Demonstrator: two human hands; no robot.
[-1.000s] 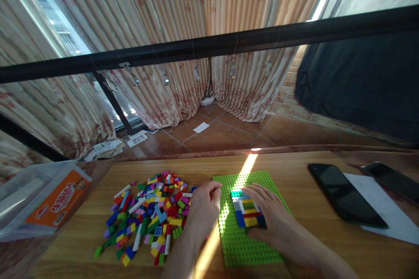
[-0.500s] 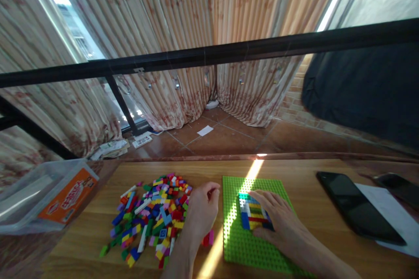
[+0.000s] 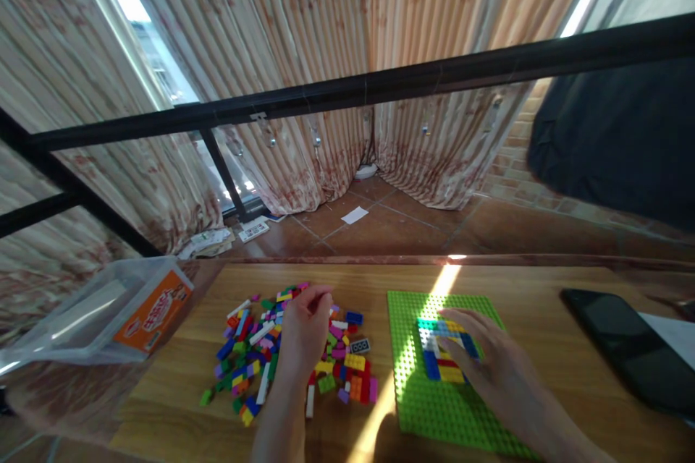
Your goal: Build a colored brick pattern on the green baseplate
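Note:
My left hand (image 3: pixel 305 333) hangs over the pile of loose toy bricks (image 3: pixel 260 336), its fingers curled in and pinched together. Whatever it may hold is hidden. On the right, a green studded baseplate (image 3: pixel 423 409) lies on the table. A flat patch of built bricks (image 3: pixel 433 364) in blue, white, yellow, red and teal is fixed on its upper middle part. Over the right side of that patch reaches my right hand (image 3: pixel 483 347), slightly blurred, thumb and fingers apart. The hand covers part of the patch, and I cannot tell whether its fingertips touch it.
A clear plastic box (image 3: pixel 98 325) with an orange label stands at the left. A black phone (image 3: pixel 619 347) lies right of the baseplate, near white paper (image 3: pixel 676 336). A strip of sunlight crosses the wooden table (image 3: pixel 347 275). Beyond is a dark metal rail (image 3: pixel 337 92).
The view has turned left. My left hand has moved left over the pile, uncovering bricks on its right side. My right thumb has shifted upward over the built patch.

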